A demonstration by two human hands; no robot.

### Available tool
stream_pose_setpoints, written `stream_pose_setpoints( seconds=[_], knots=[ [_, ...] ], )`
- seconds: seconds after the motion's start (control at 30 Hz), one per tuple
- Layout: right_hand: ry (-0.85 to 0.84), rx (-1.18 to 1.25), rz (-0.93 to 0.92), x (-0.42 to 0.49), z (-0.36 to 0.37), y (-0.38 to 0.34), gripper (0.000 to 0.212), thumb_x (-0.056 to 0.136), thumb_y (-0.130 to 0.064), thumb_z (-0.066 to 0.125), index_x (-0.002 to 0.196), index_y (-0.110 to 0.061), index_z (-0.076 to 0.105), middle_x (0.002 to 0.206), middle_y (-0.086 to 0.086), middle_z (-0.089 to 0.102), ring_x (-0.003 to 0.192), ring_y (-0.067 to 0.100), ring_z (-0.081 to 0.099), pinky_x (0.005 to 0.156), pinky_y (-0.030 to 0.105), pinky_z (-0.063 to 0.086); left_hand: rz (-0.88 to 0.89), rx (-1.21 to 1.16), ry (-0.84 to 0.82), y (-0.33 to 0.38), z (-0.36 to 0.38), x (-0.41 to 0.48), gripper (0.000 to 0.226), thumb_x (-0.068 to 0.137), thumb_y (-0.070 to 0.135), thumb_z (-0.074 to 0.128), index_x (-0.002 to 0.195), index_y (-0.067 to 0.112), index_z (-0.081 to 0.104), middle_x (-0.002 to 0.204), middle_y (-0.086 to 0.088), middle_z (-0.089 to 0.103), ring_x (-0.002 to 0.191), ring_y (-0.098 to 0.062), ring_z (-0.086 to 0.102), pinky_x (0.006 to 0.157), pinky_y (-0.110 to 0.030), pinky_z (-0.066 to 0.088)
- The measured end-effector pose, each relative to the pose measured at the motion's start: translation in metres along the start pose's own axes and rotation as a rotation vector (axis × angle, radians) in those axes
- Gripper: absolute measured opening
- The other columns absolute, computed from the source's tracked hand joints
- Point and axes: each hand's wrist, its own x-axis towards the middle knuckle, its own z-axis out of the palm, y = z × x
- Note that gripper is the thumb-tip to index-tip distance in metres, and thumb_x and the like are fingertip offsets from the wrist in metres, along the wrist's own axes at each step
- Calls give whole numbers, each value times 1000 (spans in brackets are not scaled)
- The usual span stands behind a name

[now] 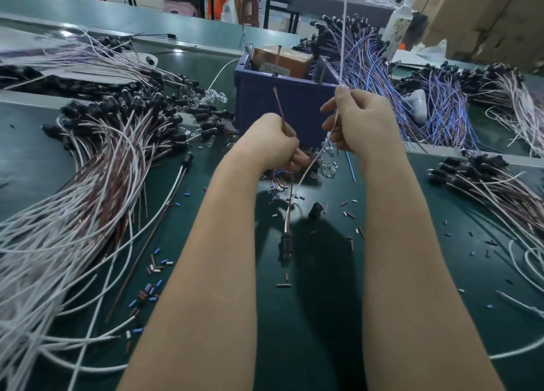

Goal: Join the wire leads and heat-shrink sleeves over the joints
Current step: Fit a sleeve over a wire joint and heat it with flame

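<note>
My left hand (272, 142) grips a thin brown wire (279, 105) whose free end sticks up above the fist. Below the fist the wire hangs down to a black connector (287, 243) dangling just above the green mat. My right hand (357, 120) pinches a white wire (343, 37) that runs straight up out of the frame. The white wire's lower part curves down between my hands. Small cut sleeve pieces (153, 268) in brown, white and blue lie scattered on the mat.
A blue bin (265, 102) holding an orange box stands just beyond my hands. Bundles of brown and white leads (88, 167) with black caps spread over the left. Blue-purple leads (379, 76) fan out at the back right, more white ones (500, 190) on the right. Clear bulbs (326, 167) lie under my hands.
</note>
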Motion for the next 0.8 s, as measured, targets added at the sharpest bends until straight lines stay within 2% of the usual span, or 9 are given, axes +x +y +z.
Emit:
stream_pose_setpoints(
  seconds=[0.07,0.17,0.27,0.37,0.47,0.53,0.63,0.8],
  knots=[
    [-46,-83,-11,0,-2,0,26,100,-26,43,84,-17,61,57,-1,60,36,3,48,41,15,42,12,-36,64,1,0,1,14,97,-8,36,97,6,38,86,-26,49,64,-21,47,48,-23,42],
    [-48,-128,-52,0,-6,-1,13,98,-20,45,101,-19,58,59,-1,64,39,5,51,46,19,47,28,3,133,-1,-2,2,12,98,0,43,87,1,48,87,-26,66,58,-18,56,51,-21,52],
    [46,-33,-75,0,-7,-5,9,98,-16,45,97,-18,53,64,0,66,44,6,56,52,23,52,64,74,132,-5,-4,4,21,99,8,46,83,-1,58,82,-16,71,46,-6,54,57,-20,56],
    [182,261,-31,2,-9,-11,17,101,-17,40,86,-17,48,69,5,66,47,9,60,50,20,51,88,105,93,-2,-7,2,31,101,16,45,78,4,61,75,-10,70,39,0,50,52,-17,52],
    [210,445,26,4,-11,-12,29,104,-25,33,81,-13,48,71,9,67,49,13,62,49,21,51,127,197,37,3,-11,-2,31,100,23,46,80,8,64,69,-3,70,40,2,52,44,-11,45],
    [202,448,37,4,-10,-11,32,105,-27,31,83,-13,50,71,9,68,50,13,62,49,21,51,151,220,3,6,-12,-5,30,99,24,47,80,9,65,62,2,68,42,2,52,45,-11,45],
    [202,435,31,4,-7,-9,23,104,-22,32,92,-12,49,70,6,68,48,10,60,49,20,50,167,202,-1,8,-12,-7,30,99,23,49,77,8,64,57,3,65,42,1,53,49,-13,48],
    [236,397,47,5,-7,-7,15,103,-15,33,97,-15,47,55,-3,63,42,7,51,45,18,43,179,213,22,12,-15,-11,30,96,25,54,72,10,63,53,4,65,40,0,52,43,-12,43]
  ],
)
